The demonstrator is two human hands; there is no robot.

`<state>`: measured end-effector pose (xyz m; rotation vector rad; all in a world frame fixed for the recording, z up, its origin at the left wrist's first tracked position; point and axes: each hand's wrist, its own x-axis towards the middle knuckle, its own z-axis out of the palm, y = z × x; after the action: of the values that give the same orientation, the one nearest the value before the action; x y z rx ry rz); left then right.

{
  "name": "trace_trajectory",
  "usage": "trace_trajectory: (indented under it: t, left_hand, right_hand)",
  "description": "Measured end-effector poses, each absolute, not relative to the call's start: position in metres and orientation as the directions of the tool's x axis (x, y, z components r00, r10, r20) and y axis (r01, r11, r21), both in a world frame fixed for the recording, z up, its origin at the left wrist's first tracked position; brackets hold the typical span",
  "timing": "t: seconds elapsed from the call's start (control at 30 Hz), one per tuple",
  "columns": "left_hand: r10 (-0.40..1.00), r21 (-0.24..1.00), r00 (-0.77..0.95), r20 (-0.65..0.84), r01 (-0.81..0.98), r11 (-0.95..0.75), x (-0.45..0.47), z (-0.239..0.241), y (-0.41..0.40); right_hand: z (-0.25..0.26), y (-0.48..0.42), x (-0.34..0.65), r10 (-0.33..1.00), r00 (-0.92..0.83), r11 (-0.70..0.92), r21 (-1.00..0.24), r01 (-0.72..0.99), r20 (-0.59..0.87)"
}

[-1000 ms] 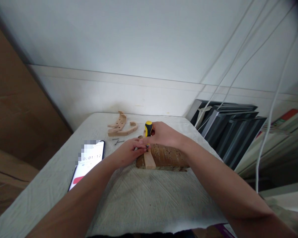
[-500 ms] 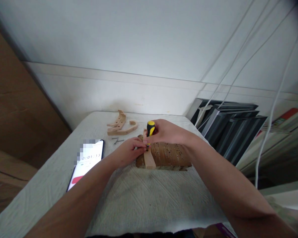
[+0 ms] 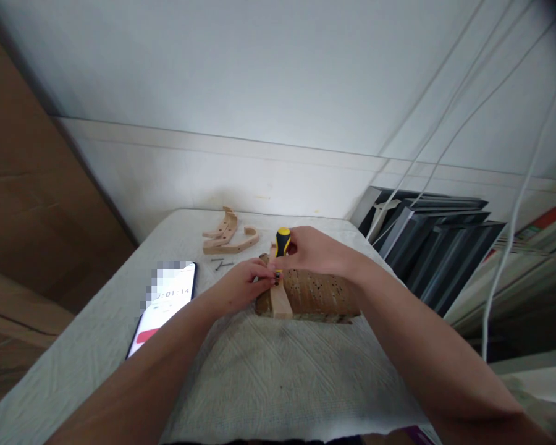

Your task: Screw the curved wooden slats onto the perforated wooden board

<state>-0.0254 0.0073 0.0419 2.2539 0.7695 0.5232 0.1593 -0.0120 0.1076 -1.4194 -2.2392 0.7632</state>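
Note:
My right hand (image 3: 311, 248) is closed around a short yellow-and-black screwdriver (image 3: 282, 241), held nearly upright with its tip down. Below that tip is a small dark screw (image 3: 277, 278) at a hole in a light wooden hook (image 3: 280, 303). The hook lies across the left end of a brown piece of log (image 3: 322, 292) dotted with small holes. From the left, my left hand (image 3: 246, 281) pinches at the screw, thumb and fingers close to the hook. Its fingertips partly hide the screw.
More wooden hooks (image 3: 231, 246) lie at the back of the cloth-covered table (image 3: 269, 377), with a few loose screws (image 3: 223, 266) in front of them. A phone (image 3: 171, 303) showing a running timer is at the left. Dark flat frames (image 3: 440, 241) lean at the right, near hanging white cables (image 3: 509, 247).
The screwdriver stands slightly more upright, and my right fingers have shifted a little on it. The whole view has moved slightly. My left hand stays at the screw.

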Motion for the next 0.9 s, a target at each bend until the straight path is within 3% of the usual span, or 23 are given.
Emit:
trace_trajectory:
  t: [0.1, 0.3, 0.53, 0.9]
  left_hand:
    - [0.662, 0.743, 0.735, 0.149, 0.358, -0.565, -0.025, 0.044, 0.006]
    - [0.715, 0.732, 0.691, 0.108, 0.432, -0.527, -0.025, 0.044, 0.005]
    - [0.735, 0.701, 0.668, 0.116, 0.470, -0.537, -0.026, 0.045, 0.006]
    - [0.743, 0.708, 0.654, 0.140, 0.459, -0.537, -0.027, 0.040, 0.008]
  right_hand:
    - [0.109, -0.011, 0.156, 0.950, -0.309, 0.277, -0.549, 0.789, 0.036]
    - [0.122, -0.009, 0.169, 0.962, -0.217, 0.273, -0.581, 0.766, 0.167]
    - [0.113, -0.003, 0.168, 0.929, -0.286, 0.368, -0.496, 0.787, 0.235]
    - [0.110, -0.005, 0.166, 0.923, -0.321, 0.384, -0.483, 0.787, 0.211]
